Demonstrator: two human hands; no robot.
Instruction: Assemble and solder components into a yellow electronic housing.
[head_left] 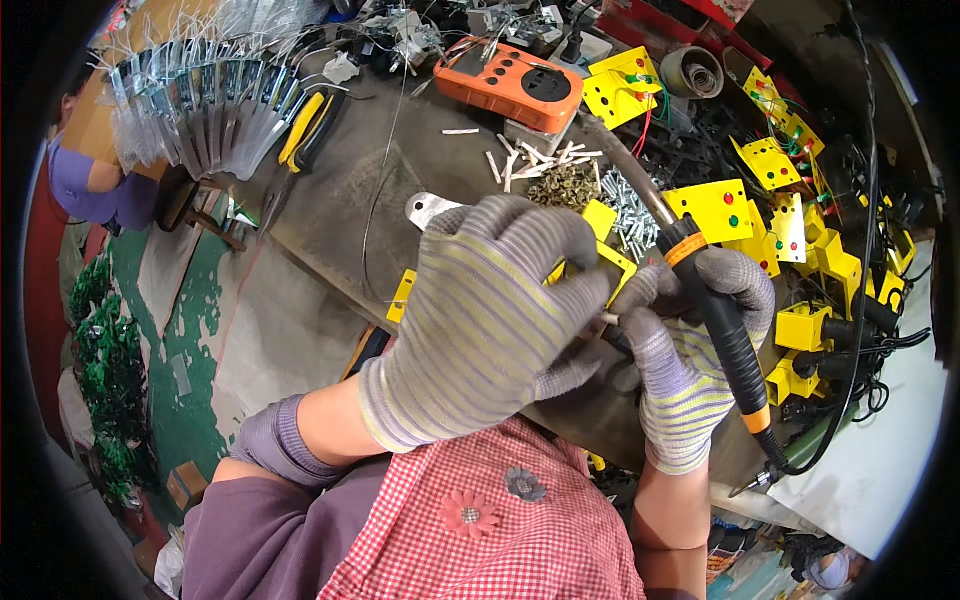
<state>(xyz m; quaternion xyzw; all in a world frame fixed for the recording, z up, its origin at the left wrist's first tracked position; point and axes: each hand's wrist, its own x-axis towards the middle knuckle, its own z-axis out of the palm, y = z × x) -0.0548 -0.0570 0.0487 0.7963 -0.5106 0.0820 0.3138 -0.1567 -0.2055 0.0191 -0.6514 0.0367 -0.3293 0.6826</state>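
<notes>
My left hand (490, 310), in a grey and yellow striped glove, is closed with its fingers curled around a small yellow metal bracket (622, 268); the fingers cover much of it. Close beside it is my right hand (690, 375), gloved alike and closed. A soldering iron (722, 330) with a black handle and orange bands runs between its fingers, its metal shaft pointing up and left. At the right fingertips a small pale tube (608, 318) shows, partly hidden. Behind the hands lie piles of silver screws (630, 215), brownish small fittings (562, 187) and white tubes (540, 162).
An orange multimeter (510, 85) lies at the back. Yellow plates with red and green lamps (715, 208) and yellow boxes (803, 327) crowd the right. Yellow-handled pliers (305, 130) and bundled wired strips (205, 110) are at the left. A black cord (868, 250) hangs at right.
</notes>
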